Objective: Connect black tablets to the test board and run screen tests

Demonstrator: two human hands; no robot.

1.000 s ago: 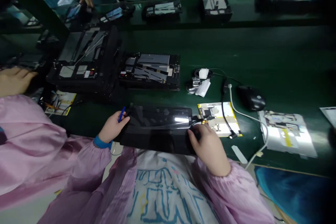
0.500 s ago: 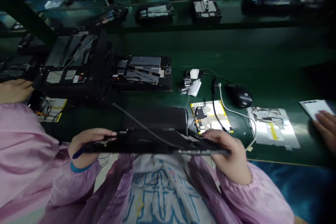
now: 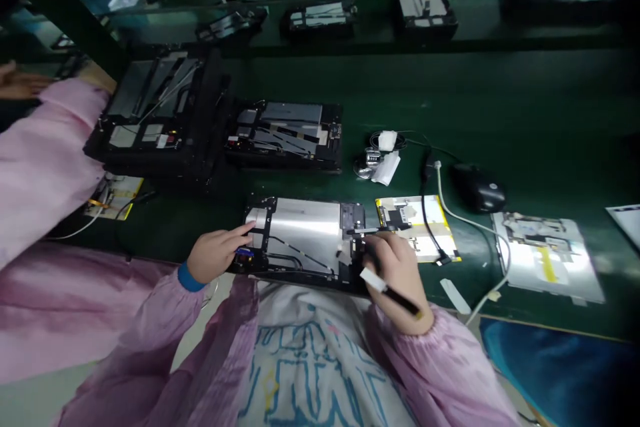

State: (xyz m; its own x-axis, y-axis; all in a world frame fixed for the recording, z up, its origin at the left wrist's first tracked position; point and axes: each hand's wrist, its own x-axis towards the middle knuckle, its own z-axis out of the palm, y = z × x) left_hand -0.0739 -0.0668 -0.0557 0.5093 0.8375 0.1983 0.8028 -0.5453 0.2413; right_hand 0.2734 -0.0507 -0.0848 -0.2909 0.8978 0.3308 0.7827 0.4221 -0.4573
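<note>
A tablet with its inside laid bare (image 3: 305,230), a silver plate and black cables in a dark frame, lies before me at the bench's front edge. My left hand (image 3: 215,255), with a blue band at the wrist, rests stretched fingers on its left end; a small blue piece shows by the thumb. My right hand (image 3: 400,273) is closed over the tablet's right end. From it sticks a black pen-like tool (image 3: 400,300) with a white label and a gold-coloured end. The tool's working tip is hidden by the hand.
Left stands a stack of opened tablets (image 3: 155,113), with another opened tablet (image 3: 290,133) beside it. To the right are a yellow-edged panel (image 3: 420,213), a black mouse (image 3: 477,188), a white cable (image 3: 450,213) and a silver panel (image 3: 560,260). A co-worker's pink sleeve (image 3: 45,167) reaches in.
The tablet, held edge-on in both hands before, now lies on the bench with its inside facing up. My right hand has taken up the pen-like tool. A white strip now lies at right.
</note>
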